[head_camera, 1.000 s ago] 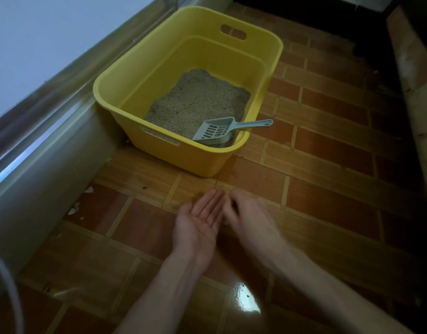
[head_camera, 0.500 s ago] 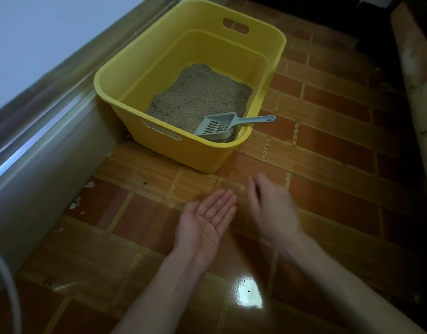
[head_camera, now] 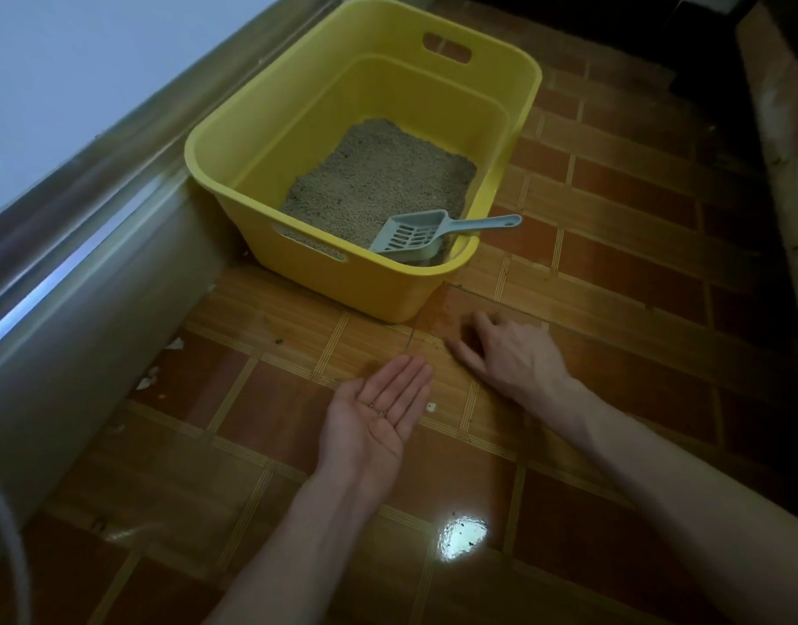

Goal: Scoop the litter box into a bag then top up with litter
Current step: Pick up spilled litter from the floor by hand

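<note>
1. The yellow litter box [head_camera: 298, 142] fills the upper centre of the frame on the tiled floor [head_camera: 613, 309], its long axis running from lower left to upper right, and a handle cut-out faces the top of the frame.
2. Inside it the litter [head_camera: 379, 182] lies as a grey-brown bed over the bottom.
3. The right hand [head_camera: 509, 354] is palm down at centre right, just below the box's near corner, fingers bent with the tips on the floor; a second ago it sat close beside the left hand, and now it has reached out toward the box.
4. The left hand [head_camera: 379, 412] lies palm up in the middle, fingers straight and together, a few dark grains on the palm; it has hardly moved.
5. The grey scoop [head_camera: 410, 239] rests at the box's near right corner, slotted blade on the litter, handle pointing right across the rim.
</note>
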The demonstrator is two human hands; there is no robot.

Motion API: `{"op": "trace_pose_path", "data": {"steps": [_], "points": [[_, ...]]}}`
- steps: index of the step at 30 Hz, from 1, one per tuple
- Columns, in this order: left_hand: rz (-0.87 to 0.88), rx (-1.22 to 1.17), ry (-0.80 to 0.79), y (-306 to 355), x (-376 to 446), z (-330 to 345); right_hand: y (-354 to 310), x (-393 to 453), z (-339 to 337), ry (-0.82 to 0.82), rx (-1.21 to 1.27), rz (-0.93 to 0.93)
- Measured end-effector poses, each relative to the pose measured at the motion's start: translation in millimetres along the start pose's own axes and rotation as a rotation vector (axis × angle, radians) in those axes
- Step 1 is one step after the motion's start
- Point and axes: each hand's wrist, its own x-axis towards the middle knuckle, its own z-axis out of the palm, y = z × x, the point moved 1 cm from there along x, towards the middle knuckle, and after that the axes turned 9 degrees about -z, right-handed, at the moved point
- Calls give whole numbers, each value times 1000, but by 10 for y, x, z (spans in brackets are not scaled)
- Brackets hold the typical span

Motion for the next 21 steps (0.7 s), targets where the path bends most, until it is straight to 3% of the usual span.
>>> {"op": "trace_pose_path", "data": {"steps": [3,10,21], "points": [[7,-18,3,1,7,-17,-138,-58,11,12,-15,-47],[19,-30,9,-1,-3,-32,-433,-211,-35,-168,-100,-42],[33,-22,26,-21,-5,-55,-583,-412,-78,-170,-10,27]]}}
